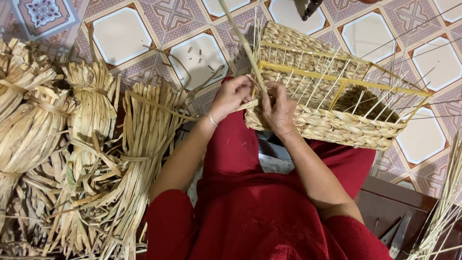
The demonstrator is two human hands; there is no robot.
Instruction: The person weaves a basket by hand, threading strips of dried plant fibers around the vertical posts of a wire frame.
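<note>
1. Work looks abt halfway, by my read: the half-woven rectangular basket [332, 103] is showing braided walls rising only partway up its yellow wire frame [337, 77]; upper part is still bare thin uprights w/ no weave.
2. What's left, judging from this: rows of plaiting up to the top rail, then trimming the thin stakes sticking out past the rim.
3. Basket is resting tipped on its side across the person's lap/knees in red clothing [250, 207], opening facing the camera, over the patterned tile floor [120, 33].
4. Left hand [232, 96] is pinching a flat dried-leaf strand [243, 43] at the basket's near corner, fingers closed on it; strand is running up & out of the top of the view.
5. Right hand [278, 110] is pressing on the same corner, fingers curled shut on the weave and strand end – touching the left hand.
6. Look: pale straw-coloured thick braid, tight & even, frame bright yellow.
7. Bundles of dried leaves [96, 144] are lying to the person's left; scissors [397, 236] are sitting on a dark wooden stool [394, 202] to the right.
</note>
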